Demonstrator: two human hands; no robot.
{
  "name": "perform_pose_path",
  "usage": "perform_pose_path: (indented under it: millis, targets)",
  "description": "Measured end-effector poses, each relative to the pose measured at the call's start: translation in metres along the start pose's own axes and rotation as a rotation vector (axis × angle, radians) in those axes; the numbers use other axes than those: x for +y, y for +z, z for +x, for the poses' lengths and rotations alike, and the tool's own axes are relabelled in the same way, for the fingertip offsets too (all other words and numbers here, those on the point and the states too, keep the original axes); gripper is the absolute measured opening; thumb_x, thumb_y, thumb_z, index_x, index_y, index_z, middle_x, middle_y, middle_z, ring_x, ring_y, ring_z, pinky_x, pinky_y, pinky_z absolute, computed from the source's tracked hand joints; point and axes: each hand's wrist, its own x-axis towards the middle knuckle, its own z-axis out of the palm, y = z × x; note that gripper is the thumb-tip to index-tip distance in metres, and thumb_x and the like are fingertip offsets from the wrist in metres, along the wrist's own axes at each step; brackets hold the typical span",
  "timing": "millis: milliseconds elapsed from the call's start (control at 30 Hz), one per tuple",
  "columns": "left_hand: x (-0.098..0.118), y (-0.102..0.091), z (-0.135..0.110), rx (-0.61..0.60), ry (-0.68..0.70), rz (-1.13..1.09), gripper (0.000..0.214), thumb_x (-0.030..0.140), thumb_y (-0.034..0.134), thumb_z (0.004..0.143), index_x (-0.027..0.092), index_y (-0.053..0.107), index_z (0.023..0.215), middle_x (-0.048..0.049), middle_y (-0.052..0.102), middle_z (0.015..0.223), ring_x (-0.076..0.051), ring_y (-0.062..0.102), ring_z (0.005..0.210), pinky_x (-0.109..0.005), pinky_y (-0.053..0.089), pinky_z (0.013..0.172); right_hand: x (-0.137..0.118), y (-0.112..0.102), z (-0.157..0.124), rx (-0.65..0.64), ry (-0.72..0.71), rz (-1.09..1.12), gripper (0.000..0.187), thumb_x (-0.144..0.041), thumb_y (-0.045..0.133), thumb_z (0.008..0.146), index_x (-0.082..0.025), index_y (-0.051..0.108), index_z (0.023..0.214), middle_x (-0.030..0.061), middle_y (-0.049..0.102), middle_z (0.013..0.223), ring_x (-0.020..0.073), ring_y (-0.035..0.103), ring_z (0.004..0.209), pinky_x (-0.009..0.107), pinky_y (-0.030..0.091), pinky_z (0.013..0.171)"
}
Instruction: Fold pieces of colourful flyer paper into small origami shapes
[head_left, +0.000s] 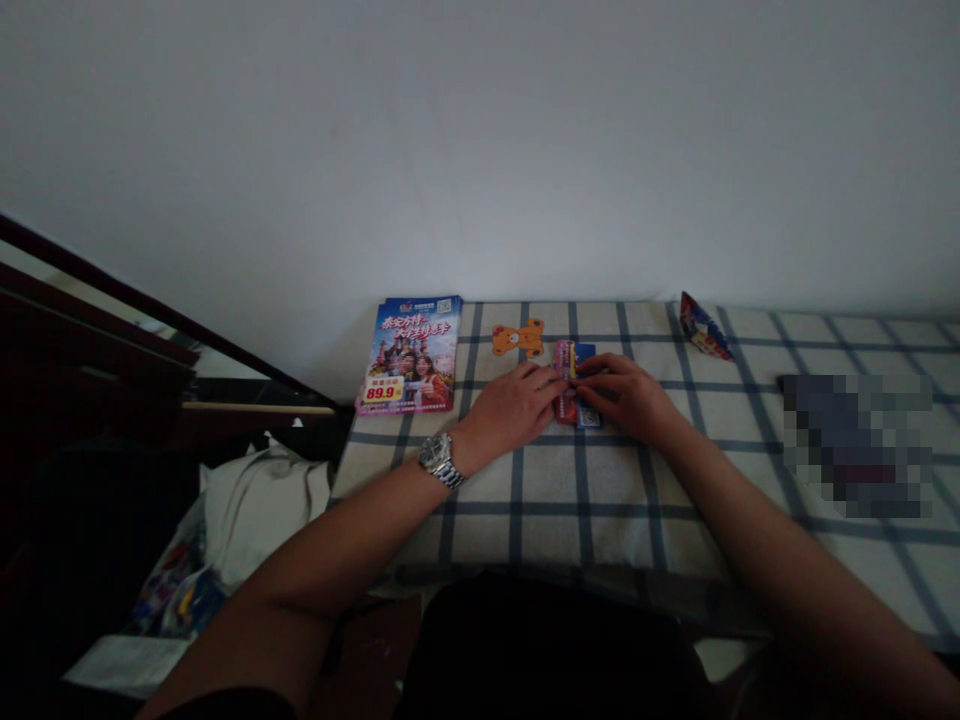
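Observation:
A small folded flyer [567,410], pink on its left part and blue with a QR code on its right, lies on the checked cloth in front of me. My left hand [517,402], with a metal watch [441,460] at the wrist, presses bent fingertips on the flyer's left edge. From the other side, my right hand [630,395] pinches the flyer with thumb and fingers at its middle. The fingertips of both hands nearly meet and cover part of the paper. Left of them lies a stack of printed flyers [411,355] showing the price 89.9.
A bear figure [517,338] marks the checked cloth [570,535] just beyond my hands. Farther right, a folded paper piece [705,328] stands up near the wall [480,150]. A blurred-out dark object [855,450] lies at right. White bags [262,490] sit low on the left.

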Motion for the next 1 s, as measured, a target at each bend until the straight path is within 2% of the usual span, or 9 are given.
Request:
perform_pose_path:
  millis: [700,1000]
  targets:
    - [0.001,-0.002,0.001,-0.027,-0.002,-0.007,0.038,0.023,0.054,0.108,0.017,0.063,0.144,-0.0104,0.066,0.137,-0.028,0.057,0.129,-0.045,0.057,0.106,-0.01,0.005,0.007,0.059,0.151,-0.01,0.008,-0.025,0.068,0.1,-0.024,0.075,0.103,0.0089,0.075,0.107,0.0282,0.073,0.102,0.045,0.059,0.092]
    - [0.001,-0.001,0.001,-0.026,-0.009,-0.007,0.038,0.023,0.054,0.109,0.016,0.063,0.145,-0.0099,0.066,0.138,-0.029,0.056,0.129,-0.045,0.057,0.106,-0.011,0.002,0.013,0.032,0.16,-0.006,0.008,-0.021,0.067,0.098,-0.023,0.074,0.097,0.0085,0.075,0.104,0.0274,0.073,0.097,0.042,0.058,0.088]
